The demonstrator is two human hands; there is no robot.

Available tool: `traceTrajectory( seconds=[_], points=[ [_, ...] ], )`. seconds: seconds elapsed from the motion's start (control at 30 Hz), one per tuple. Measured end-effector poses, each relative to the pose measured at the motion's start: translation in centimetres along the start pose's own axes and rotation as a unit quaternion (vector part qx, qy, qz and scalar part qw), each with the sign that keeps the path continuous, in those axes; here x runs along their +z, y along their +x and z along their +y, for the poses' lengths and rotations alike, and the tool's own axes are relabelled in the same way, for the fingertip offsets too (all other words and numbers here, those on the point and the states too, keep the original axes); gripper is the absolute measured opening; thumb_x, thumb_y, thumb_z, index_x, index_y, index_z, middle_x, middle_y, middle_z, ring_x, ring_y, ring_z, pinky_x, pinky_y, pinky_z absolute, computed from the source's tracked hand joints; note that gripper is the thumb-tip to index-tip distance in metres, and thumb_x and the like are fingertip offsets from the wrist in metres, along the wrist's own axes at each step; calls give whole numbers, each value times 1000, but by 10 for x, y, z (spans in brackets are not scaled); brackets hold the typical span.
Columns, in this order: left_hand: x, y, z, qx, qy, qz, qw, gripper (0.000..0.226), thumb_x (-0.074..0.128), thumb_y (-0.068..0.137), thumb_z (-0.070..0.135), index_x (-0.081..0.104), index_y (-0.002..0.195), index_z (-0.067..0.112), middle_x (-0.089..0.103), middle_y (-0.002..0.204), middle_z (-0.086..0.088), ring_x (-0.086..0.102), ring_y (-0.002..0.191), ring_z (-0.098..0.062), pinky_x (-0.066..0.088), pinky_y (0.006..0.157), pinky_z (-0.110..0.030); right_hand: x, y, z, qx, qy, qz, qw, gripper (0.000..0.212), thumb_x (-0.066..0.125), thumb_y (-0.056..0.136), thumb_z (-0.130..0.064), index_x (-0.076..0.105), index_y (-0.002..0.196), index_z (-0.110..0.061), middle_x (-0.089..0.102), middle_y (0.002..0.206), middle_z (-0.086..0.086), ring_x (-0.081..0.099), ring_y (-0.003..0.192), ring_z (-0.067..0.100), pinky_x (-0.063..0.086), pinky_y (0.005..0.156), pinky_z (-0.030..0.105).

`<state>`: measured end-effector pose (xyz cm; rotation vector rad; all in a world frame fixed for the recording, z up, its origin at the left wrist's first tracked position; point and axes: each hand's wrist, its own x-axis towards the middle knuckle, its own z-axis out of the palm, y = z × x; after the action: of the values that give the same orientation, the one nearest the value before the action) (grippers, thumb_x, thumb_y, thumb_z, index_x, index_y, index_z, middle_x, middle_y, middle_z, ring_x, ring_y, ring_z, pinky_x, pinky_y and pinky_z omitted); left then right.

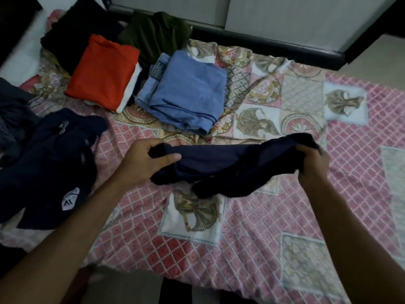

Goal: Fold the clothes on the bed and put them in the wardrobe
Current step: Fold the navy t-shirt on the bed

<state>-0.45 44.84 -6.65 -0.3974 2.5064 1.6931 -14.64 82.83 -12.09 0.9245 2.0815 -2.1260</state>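
A dark navy garment (228, 165) is stretched between both hands just above the bed, its lower part drooping onto the sheet. My left hand (144, 161) grips its left end and my right hand (311, 161) grips its right end. Farther back lie a folded blue stack (188, 93), a folded orange-red piece (105, 71) on a white one, a black pile (76, 34) and a crumpled olive-green garment (153, 34). Unfolded navy clothes with a white logo (52, 163) lie at the left.
The bed carries a pink patterned quilt (274, 227) with floral patches. A grey garment (11, 113) lies at the far left edge. Behind the bed runs a dark frame (274, 42) under light panels. The floor shows at the bottom (122, 288).
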Motion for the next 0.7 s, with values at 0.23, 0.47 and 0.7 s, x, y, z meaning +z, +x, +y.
traceTrajectory(
  seconds=[0.23,0.47,0.7],
  points=[
    [109,2,67,-83,-6,-26,996,8,76,85,21,72,84,15,73,84,2,68,82,-15,52,78,-31,-70,13,8,-138,-257,126,948,38,70,79,-17,58,114,-10,58,113,9,59,105,11,52,94,34],
    [186,7,144,-137,-203,-81,966,18,74,82,2,66,96,9,70,93,-10,68,86,-22,58,76,-32,-31,-123,13,-281,-74,-239,926,39,78,87,-33,65,117,-12,71,106,-2,67,99,9,55,85,32],
    [172,14,198,-78,-49,-111,990,48,66,72,-24,63,108,9,68,98,-11,67,89,-22,60,74,-30,-36,-91,-35,-308,-48,-130,941,16,54,101,-15,67,92,-10,59,74,-14,53,69,-6,42,65,20]
  ],
)
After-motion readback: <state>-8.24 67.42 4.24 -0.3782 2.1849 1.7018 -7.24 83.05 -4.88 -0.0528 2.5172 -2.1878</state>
